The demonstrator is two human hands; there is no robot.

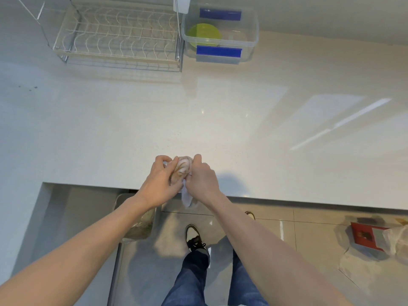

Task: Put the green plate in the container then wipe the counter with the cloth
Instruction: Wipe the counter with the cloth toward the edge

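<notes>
Counter (220,129): green plate (204,34) inside clear container (251,43); left hand (162,182), right hand (202,180) both clutching bunched cloth (182,167).

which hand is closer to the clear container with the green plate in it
Right. The right hand sits almost straight below the container in the picture; the left hand is further to the left. Both clutch the cloth at the counter's near edge.

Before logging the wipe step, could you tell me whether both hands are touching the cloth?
Touching: the head view shows the left hand and right hand gripping the bunched cloth.
</notes>
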